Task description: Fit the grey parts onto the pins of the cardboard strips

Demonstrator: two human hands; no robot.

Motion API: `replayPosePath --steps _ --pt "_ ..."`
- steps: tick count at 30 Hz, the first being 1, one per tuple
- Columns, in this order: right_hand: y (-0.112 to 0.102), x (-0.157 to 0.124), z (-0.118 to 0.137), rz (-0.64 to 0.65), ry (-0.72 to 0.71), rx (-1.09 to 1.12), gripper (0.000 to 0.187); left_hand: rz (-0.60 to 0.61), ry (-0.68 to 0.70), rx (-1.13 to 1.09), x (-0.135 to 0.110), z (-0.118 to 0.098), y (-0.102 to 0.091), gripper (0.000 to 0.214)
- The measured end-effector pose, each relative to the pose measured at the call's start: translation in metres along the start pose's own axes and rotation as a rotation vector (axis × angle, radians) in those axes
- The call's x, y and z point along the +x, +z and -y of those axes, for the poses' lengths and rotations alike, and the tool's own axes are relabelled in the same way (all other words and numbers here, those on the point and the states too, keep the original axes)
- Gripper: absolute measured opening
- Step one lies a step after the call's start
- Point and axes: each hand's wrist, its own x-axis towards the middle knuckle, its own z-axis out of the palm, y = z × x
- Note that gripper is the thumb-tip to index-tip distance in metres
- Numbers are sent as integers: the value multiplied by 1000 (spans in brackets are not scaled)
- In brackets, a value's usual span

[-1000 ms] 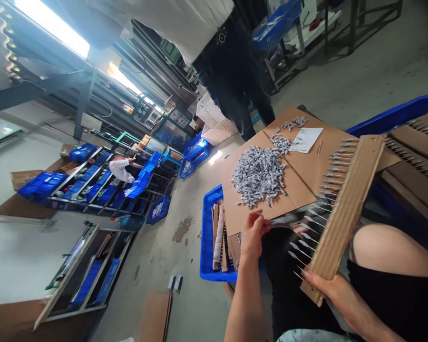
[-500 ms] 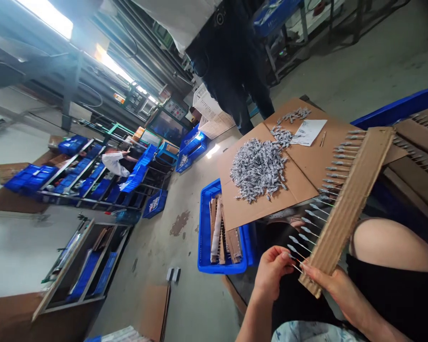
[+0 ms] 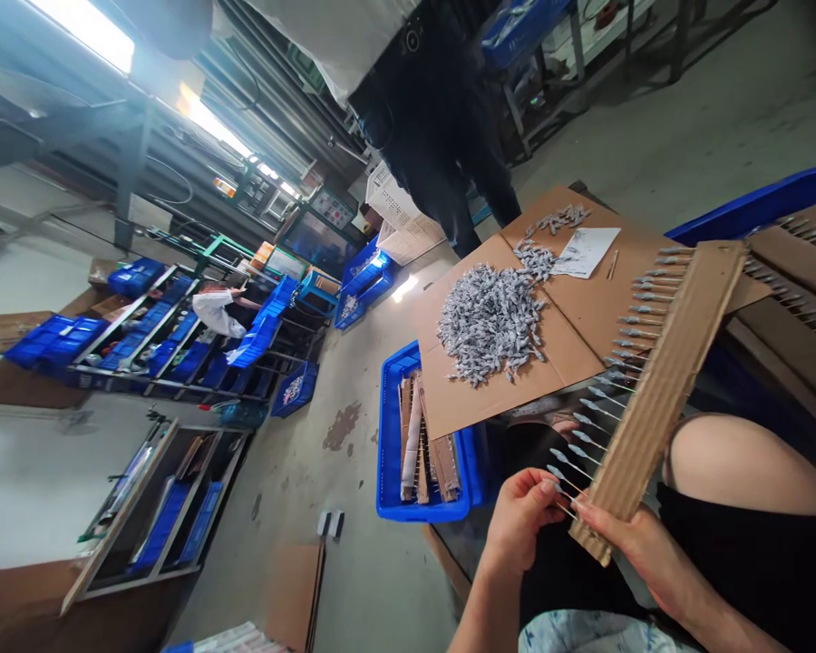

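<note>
- Left hand: fingers pinched narrow on a grey-tipped pin.
- Right hand: wrapped around the lower end of a pin-studded cardboard strip, which runs toward 1 o'clock.
- At 11 o'clock: heaped grey parts on a cardboard sheet.
- At 10 o'clock: a blue crate.

Bright light from above, with a bendy, wide view

White tube lights on the ceiling shine so hard that they turn to pure glare, and a shiny patch sits on the concrete floor. The standing person's dark clothes sink into shadow. Steel posts bend near the edges. The left hand, right hand and cardboard strip look sharp, while small far-off things look a bit soft.
</note>
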Motion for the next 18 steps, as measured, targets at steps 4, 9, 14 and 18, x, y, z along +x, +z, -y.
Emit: replayPosePath --steps 4,9,14,18 --pt "1 0 3 -35 24 -25 27 -8 -3 -9 1 1 0 40" --pt "1 1 4 -64 89 -15 24 -10 5 -50 0 5 4 39" --pt "2 2 1 -117 14 54 17 -48 8 -45 -3 9 14 35" --pt "2 3 1 -143 -29 58 11 -47 43 -69 -2 16 18 35"
